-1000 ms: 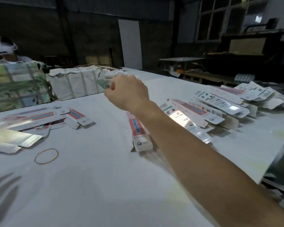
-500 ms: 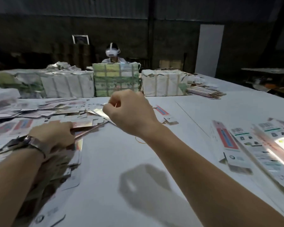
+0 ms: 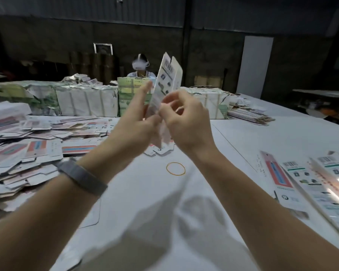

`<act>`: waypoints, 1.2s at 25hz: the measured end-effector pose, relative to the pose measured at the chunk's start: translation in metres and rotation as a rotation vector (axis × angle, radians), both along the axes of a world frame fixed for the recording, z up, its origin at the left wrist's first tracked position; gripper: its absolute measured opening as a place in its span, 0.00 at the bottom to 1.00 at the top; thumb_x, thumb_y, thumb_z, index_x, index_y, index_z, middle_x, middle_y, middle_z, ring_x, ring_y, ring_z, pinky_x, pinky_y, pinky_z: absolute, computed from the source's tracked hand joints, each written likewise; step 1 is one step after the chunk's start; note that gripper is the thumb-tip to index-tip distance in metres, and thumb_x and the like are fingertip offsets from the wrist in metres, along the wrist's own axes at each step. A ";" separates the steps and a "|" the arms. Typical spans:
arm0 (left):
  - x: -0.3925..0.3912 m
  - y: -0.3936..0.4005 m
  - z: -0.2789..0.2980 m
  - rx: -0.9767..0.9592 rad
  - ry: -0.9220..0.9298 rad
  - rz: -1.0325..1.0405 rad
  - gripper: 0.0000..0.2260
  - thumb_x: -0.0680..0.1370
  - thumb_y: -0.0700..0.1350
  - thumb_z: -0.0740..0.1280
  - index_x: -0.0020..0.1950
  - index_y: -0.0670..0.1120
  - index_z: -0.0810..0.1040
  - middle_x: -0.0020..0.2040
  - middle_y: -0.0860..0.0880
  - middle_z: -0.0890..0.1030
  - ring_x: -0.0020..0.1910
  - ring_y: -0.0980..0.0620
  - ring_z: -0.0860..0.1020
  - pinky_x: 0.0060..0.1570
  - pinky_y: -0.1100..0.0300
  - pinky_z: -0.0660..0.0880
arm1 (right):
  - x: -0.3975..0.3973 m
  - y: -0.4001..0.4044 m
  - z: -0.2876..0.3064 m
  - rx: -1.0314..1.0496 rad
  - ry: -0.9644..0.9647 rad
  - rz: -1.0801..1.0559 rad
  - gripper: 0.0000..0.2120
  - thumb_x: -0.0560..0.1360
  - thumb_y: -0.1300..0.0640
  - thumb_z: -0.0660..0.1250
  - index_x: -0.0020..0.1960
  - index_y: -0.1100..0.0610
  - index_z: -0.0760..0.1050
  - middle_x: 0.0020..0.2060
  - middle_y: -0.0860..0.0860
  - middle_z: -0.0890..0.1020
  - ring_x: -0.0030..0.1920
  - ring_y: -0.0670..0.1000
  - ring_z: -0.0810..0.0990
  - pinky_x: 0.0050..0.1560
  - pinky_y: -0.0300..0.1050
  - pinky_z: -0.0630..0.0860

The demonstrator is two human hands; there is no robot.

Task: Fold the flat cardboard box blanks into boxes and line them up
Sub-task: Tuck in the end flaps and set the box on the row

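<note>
A flat white box blank (image 3: 167, 81) with a barcode and printed icons stands upright in the air above the table's middle. My left hand (image 3: 134, 126) holds its lower left side, fingers stretched up along it. My right hand (image 3: 186, 122) pinches its lower right edge with curled fingers. A loose heap of flat blanks (image 3: 27, 149) covers the table at the left. Folded long boxes (image 3: 309, 184) lie side by side at the right edge.
A yellow rubber band (image 3: 175, 168) lies on the white table (image 3: 184, 222) just below my hands. Wrapped bundles (image 3: 82, 100) stand in a row at the back, with a person in a white headset (image 3: 139, 64) behind them. A stack of flat card (image 3: 249, 115) sits back right.
My view swung left from the folded boxes to the heap. My left hand took a blank off the heap, and both hands now hold it upright in front of me.
</note>
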State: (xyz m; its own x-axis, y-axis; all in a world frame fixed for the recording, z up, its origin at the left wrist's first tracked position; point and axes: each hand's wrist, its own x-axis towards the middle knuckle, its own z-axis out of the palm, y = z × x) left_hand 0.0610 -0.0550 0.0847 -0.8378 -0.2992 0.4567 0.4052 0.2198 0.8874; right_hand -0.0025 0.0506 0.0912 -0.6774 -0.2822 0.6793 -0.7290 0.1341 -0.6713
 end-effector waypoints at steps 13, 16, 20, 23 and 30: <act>-0.002 0.015 -0.035 0.453 -0.069 -0.428 0.16 0.75 0.47 0.64 0.63 0.51 0.77 0.46 0.46 0.84 0.37 0.50 0.83 0.32 0.55 0.79 | -0.003 0.006 -0.024 -0.234 -0.242 0.147 0.34 0.67 0.47 0.71 0.70 0.43 0.61 0.61 0.45 0.68 0.62 0.47 0.75 0.58 0.49 0.81; -0.006 0.007 -0.034 0.405 -0.112 -0.407 0.21 0.79 0.62 0.57 0.58 0.55 0.85 0.50 0.46 0.85 0.43 0.49 0.84 0.40 0.56 0.82 | -0.003 0.008 -0.020 -0.265 -0.253 0.256 0.30 0.69 0.52 0.68 0.68 0.42 0.62 0.62 0.42 0.70 0.62 0.51 0.78 0.57 0.55 0.81; -0.012 0.018 -0.036 0.412 -0.155 -0.415 0.19 0.80 0.61 0.63 0.66 0.53 0.73 0.55 0.42 0.77 0.49 0.44 0.77 0.54 0.49 0.74 | 0.002 0.008 -0.020 -0.142 -0.322 0.274 0.23 0.72 0.45 0.59 0.66 0.46 0.73 0.58 0.44 0.80 0.59 0.49 0.79 0.61 0.61 0.76; -0.011 0.020 -0.034 0.339 -0.093 -0.264 0.23 0.71 0.58 0.69 0.62 0.53 0.68 0.42 0.49 0.80 0.34 0.54 0.79 0.35 0.60 0.75 | 0.003 0.010 -0.017 -0.211 -0.358 0.377 0.16 0.75 0.44 0.57 0.58 0.44 0.76 0.52 0.48 0.83 0.51 0.54 0.84 0.54 0.60 0.81; -0.014 0.014 -0.039 0.123 0.000 -0.083 0.31 0.73 0.56 0.71 0.74 0.56 0.65 0.56 0.53 0.83 0.53 0.56 0.83 0.55 0.53 0.81 | 0.004 0.007 -0.023 -0.238 -0.311 0.420 0.12 0.84 0.55 0.56 0.62 0.45 0.75 0.54 0.48 0.83 0.54 0.50 0.84 0.51 0.48 0.83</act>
State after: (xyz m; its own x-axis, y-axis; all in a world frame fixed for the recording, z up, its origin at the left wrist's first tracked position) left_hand 0.0469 -0.0412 0.0455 -0.8621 -0.2823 0.4208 0.4173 0.0755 0.9056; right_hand 0.0018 0.0581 0.0686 -0.7182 -0.4344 0.5436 -0.4501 -0.3057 -0.8390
